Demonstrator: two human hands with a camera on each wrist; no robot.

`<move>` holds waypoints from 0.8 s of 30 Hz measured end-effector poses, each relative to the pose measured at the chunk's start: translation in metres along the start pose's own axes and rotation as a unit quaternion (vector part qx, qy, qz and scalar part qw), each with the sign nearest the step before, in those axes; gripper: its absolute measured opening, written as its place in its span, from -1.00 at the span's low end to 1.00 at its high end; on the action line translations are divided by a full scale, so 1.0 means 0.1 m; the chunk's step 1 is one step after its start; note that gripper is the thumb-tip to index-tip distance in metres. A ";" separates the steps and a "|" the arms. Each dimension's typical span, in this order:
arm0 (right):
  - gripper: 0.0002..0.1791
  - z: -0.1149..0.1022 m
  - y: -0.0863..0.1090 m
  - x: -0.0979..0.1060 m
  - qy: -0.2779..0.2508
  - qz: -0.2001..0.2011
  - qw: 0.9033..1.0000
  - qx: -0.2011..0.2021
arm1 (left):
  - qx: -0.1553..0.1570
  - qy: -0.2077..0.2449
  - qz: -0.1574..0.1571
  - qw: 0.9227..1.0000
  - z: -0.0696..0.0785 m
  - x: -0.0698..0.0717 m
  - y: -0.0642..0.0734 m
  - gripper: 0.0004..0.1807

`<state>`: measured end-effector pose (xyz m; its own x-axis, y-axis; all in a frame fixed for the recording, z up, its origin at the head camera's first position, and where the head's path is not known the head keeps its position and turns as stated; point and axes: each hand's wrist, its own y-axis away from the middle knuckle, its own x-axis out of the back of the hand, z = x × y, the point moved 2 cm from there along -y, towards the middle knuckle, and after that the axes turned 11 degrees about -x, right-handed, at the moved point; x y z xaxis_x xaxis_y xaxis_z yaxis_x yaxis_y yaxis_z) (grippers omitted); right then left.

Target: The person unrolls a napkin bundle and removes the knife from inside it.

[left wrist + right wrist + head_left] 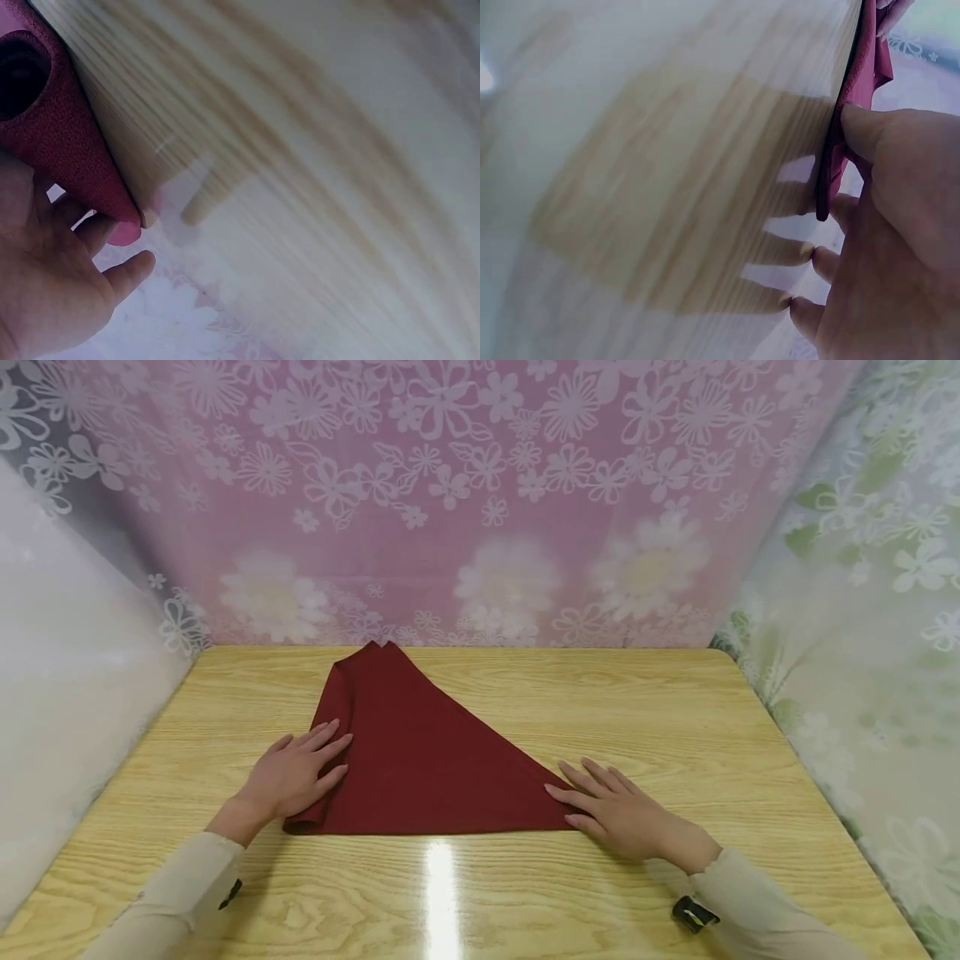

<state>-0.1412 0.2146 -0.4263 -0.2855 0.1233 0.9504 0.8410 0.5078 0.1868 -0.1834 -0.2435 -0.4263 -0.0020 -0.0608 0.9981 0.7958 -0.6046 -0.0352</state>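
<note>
A dark red cloth (427, 752), folded into a rough triangle, lies on the wooden table (525, 893). Its left side is turned over into a loose roll, whose hollow end (56, 112) shows in the left wrist view. My left hand (296, 772) rests on that rolled side, fingers extended across it. At the cloth's right corner my right hand (615, 810) lies with fingers spread, the thumb and forefinger side on the fabric. In the right wrist view the thumb of the right hand (907, 187) touches the cloth edge (847, 112), and other fingertips reach the table.
A pink flowered curtain (495, 510) hangs behind the table's far edge. Pale flowered sheets close in the left side (67, 635) and the right side (862, 635). The cloth's peak reaches the far edge. A dark strap piece (693, 914) hangs by the right sleeve.
</note>
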 end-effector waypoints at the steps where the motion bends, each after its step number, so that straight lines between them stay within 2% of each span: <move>1: -0.48 0.02 0.00 -0.01 0.000 -0.001 1.000 -0.001 | 0.001 -0.001 0.000 1.000 0.01 0.00 -0.01 -0.43; 12: -0.49 0.07 0.00 -0.05 -0.005 0.025 0.999 0.020 | 0.003 -0.009 0.020 1.000 0.02 0.07 -0.10 -0.55; 18: -0.49 0.04 0.00 -0.04 -0.007 0.012 1.000 0.012 | -0.006 -0.027 0.026 0.999 0.05 0.10 -0.16 -0.66; 24: -0.48 0.03 0.00 -0.05 0.002 0.007 1.000 0.004 | 0.001 -0.043 0.032 0.999 0.04 0.07 -0.16 -0.74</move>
<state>-0.1415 0.2164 -0.4318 -0.2717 0.1276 0.9539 0.8408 0.5137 0.1708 -0.1941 -0.2312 -0.4186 0.1003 -0.0306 0.9945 0.7943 -0.5995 -0.0986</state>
